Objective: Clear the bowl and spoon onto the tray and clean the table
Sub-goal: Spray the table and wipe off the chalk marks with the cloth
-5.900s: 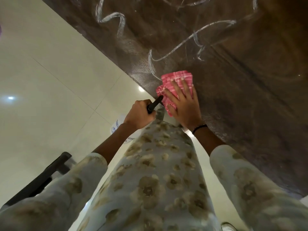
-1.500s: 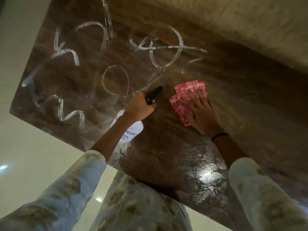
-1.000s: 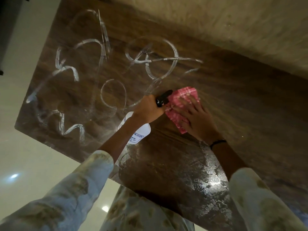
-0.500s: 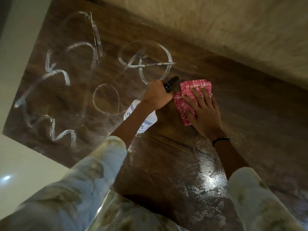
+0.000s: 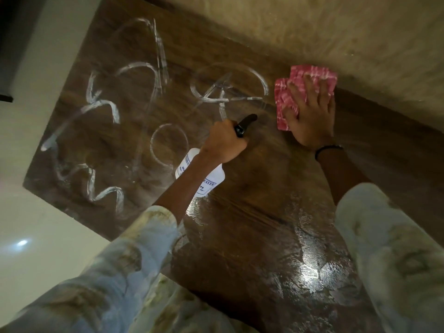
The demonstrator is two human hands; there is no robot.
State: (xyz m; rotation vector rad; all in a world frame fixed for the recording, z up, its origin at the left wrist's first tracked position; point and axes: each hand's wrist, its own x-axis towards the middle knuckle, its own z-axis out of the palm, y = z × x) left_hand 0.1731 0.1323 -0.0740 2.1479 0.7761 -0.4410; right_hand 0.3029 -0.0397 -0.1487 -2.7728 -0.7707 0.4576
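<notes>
Since half a second ago the red checked cloth (image 5: 305, 92) has slid away from the spray bottle (image 5: 204, 174) toward the far edge of the table (image 5: 252, 236), so that it now lies against the wall (image 5: 336, 32), with a clear gap of bare wood between it and the left hand (image 5: 223, 143); before, the cloth and that hand were almost touching. The white scrawled marks (image 5: 108, 111) on the left part of the tabletop look unchanged, and the wet sheen (image 5: 305, 265) on the near part remains. The right hand (image 5: 312, 114) lies flat on the cloth, fingers straight and slightly spread, palm pressing it down onto the wood, the arm stretched forward with a black band (image 5: 328, 150) at the wrist. The left hand is curled tightly round the neck of the bottle, knuckles up, the black nozzle (image 5: 246, 124) sticking out past the fist toward the far right; the white labelled body of the bottle hangs below the wrist over the table. Both forearms come out of pale floral sleeves (image 5: 384, 236). No bowl, spoon or tray appears in this view.
</notes>
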